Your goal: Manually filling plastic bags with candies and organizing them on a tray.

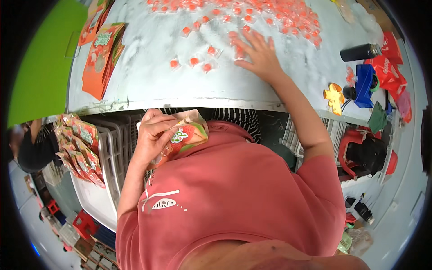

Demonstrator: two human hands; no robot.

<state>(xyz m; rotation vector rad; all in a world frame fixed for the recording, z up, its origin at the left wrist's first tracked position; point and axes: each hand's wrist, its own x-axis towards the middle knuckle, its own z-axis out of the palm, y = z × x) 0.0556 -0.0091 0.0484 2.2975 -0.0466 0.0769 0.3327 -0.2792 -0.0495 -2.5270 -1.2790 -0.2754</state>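
My left hand (pixel 153 134) is closed on a red printed pouch (pixel 191 134) just below the table's near edge, close to my body. The pouch's mouth gapes toward the table, and its inside is mostly hidden. My right hand (pixel 262 57) reaches over the table with its fingers spread, palm down. Beside its fingertips lie a few clear-wrapped red candies (pixel 233 41); whether the hand touches them I cannot tell. More loose wrapped candies (pixel 194 61) are scattered to its left. A large spread of the same candies (pixel 292 20) covers the far side.
Flat red pouches (pixel 100 60) are stacked at the table's left. Filled-looking pouches (pixel 81 146) stand in a white tray (pixel 92 200) to my left. A dark bottle (pixel 360 52), a blue holder (pixel 364 85) and a yellow cutout (pixel 334 98) sit at the right.
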